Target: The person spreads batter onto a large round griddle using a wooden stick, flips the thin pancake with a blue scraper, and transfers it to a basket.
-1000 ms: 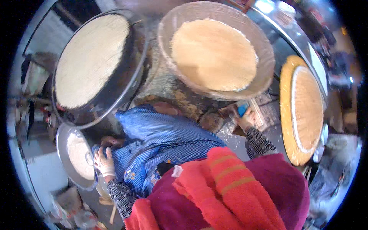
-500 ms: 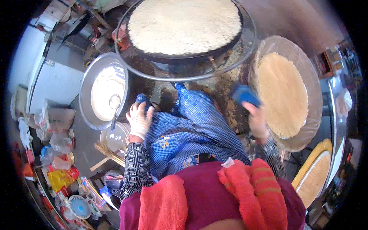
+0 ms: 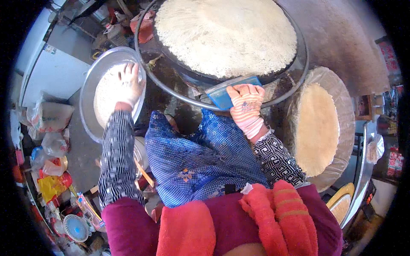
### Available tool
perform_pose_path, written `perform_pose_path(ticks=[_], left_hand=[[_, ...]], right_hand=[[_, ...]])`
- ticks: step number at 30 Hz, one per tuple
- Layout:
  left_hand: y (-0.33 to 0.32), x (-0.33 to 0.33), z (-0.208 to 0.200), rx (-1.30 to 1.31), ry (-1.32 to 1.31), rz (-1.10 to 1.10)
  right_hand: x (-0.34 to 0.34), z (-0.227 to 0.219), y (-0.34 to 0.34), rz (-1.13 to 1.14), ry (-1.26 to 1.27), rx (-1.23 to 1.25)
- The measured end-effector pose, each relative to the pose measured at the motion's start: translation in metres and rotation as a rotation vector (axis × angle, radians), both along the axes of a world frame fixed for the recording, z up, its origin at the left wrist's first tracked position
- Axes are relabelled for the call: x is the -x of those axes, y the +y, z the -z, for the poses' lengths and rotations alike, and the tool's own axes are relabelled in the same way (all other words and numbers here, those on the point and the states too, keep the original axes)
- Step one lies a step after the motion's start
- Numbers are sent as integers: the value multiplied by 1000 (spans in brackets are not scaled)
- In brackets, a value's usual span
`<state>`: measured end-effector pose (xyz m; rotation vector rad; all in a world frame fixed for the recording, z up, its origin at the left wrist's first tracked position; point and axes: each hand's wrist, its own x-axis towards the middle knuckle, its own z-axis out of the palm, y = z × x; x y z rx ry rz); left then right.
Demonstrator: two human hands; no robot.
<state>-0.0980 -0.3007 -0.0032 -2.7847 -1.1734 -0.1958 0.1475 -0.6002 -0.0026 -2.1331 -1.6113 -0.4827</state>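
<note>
My right hand (image 3: 246,104), in an orange-and-white striped glove, grips a flat blue scraper (image 3: 230,91). The scraper lies over the near part of the metal ring (image 3: 205,103) around a round dark griddle. On the griddle (image 3: 179,68) a pale, grainy-looking layer (image 3: 226,34) covers nearly the whole top. My left hand (image 3: 130,87), in a pale glove, reaches over the right side of a grey metal basin (image 3: 86,96), fingers apart and pointing away from me. White stuff (image 3: 106,91) fills the basin; whether it is batter or flour I cannot tell.
To the right stands a round plastic-lined container (image 3: 346,141) with thin tan round sheets (image 3: 316,128). A yellow-rimmed tray (image 3: 341,194) is at the lower right. Bags (image 3: 53,115) and a blue-and-white plastic basket (image 3: 76,227) crowd the left. A blue checked apron (image 3: 205,158) covers my lap.
My right hand has brought the scraper from beside the right container to the griddle's near edge. My left hand has moved from my knee to the basin. The ladle there no longer shows.
</note>
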Motion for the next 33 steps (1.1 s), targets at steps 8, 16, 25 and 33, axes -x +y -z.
perform_pose_path(ticks=[8,16,25,33], left_hand=[[67,-72,33,-23,1016,248],[-105,-92,-1,200,549,293],[-394,-106,43,509,-211,1073],[-249,41,-13,288,-16,81]], right_hand=[[-26,-8,-7,25,-41,-14],[-45,-2,4,34,-22,-8],[-32,11,55,48,-162,64],[-34,0,44,121,-153,210]])
